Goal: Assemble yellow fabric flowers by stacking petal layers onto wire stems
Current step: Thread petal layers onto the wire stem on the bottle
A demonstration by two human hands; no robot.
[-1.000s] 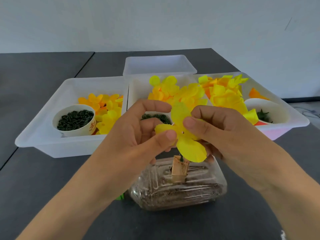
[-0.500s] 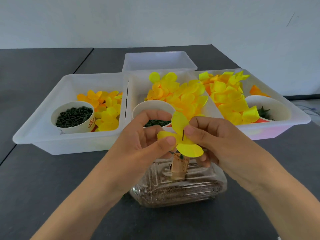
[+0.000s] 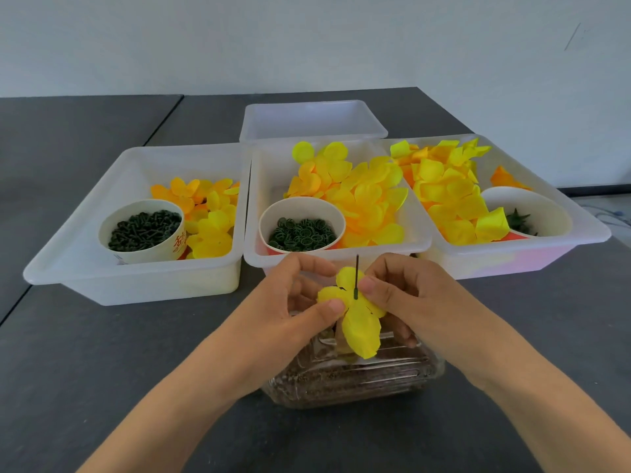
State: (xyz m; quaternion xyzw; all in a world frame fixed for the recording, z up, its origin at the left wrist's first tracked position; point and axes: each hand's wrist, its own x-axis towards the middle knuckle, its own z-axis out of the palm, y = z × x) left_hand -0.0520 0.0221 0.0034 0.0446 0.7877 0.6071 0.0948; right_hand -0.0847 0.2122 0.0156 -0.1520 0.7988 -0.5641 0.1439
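Yellow petal layer (image 3: 358, 319) sits threaded on a thin dark wire stem (image 3: 356, 276), whose tip stands up above the fabric, over a clear plastic container (image 3: 358, 380) of brown grainy filling at the near edge of the dark table (image 3: 102, 353). Both hands grasp the petals: the left hand (image 3: 293, 302) pinches one petal between thumb and forefinger, and the right hand (image 3: 406, 295) pinches the opposite side just beside the stem, fingers curled. One longer petal droops toward the camera over the container.

Behind the hands stand three white plastic trays side by side. The left tray (image 3: 68, 264) holds yellow and orange petals and a paper cup (image 3: 177, 247) of small dark green pieces; the middle tray (image 3: 263, 186) holds a petal heap and a cup of green rings (image 3: 302, 233); the right tray (image 3: 580, 233) holds more petals and a white cup (image 3: 546, 209) with green leafy parts. A fourth tray (image 3: 314, 114) stands behind them.
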